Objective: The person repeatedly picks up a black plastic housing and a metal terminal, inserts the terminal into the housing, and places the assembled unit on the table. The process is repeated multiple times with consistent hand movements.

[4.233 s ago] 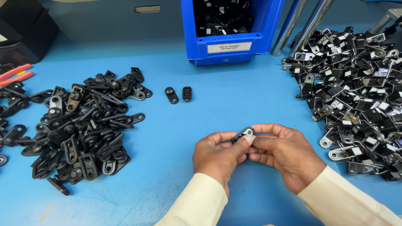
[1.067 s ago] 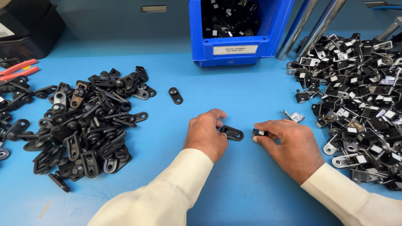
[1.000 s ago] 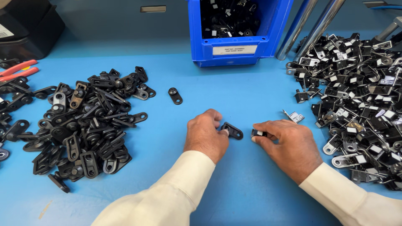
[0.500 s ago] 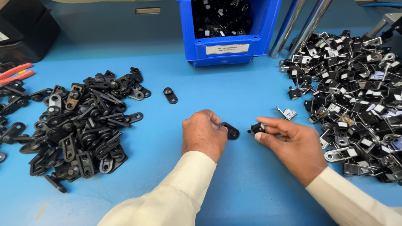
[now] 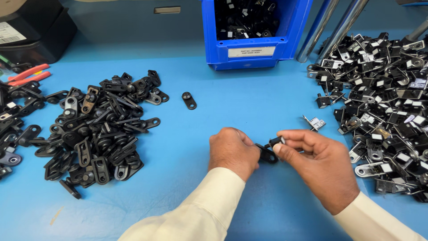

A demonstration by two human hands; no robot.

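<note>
Both hands have closed the gap since half a second ago, bringing their two parts together.

My left hand [image 5: 234, 151] pinches a flat black bracket [image 5: 267, 154] just above the blue bench [image 5: 249, 111]; my right hand [image 5: 318, 167] grips a small black clip [image 5: 277, 142], touching the bracket's end. Black brackets [image 5: 96, 129] are heaped left, metal-and-black clips [image 5: 383, 98] right, a blue bin [image 5: 254, 33] behind.
</note>
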